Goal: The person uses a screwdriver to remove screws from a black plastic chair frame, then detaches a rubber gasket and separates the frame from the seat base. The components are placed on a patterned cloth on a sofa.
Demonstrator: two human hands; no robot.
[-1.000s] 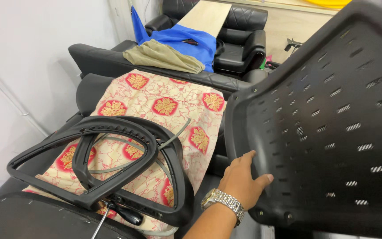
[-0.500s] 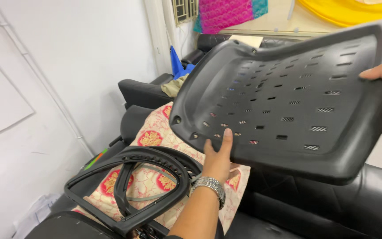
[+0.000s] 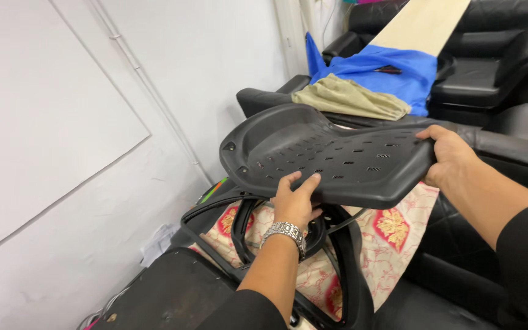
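Seat shell: the black perforated plastic seat shell [image 3: 331, 156] was held in the air above the black sofa [image 3: 508, 146], lying nearly flat with its hollow side up.
Left grip: the left hand [image 3: 296, 201] was cupped under the near edge of the shell, fingers [image 3: 304, 183] spread up over the rim; it grasped the shell rather than merely resting on it. A metal wristwatch [image 3: 285, 234] sat on that wrist.
Right grip: the right hand [image 3: 450, 156] clenched the right end of the shell, thumb on top, fingers hidden below.
Long axis: it ran left to right across the view, from the rounded far-left corner to the right hand.
Way from the grips: the bulk of the shell lay forward and to the left of both hands, so the unsupported end was the far-left corner.
Nearer hand: the left hand was nearer to that free corner; the right held the opposite end.
Below the shell: a black oval chair frame [image 3: 337, 269] lay on a patterned red-and-cream cloth [image 3: 392, 232] spread over the sofa seat, just under the left hand and apart from the shell.
Farther out: an olive cloth [image 3: 349, 98] and a blue cloth [image 3: 392, 70] lay on the sofa's far edge, near the white wall [image 3: 62, 122].
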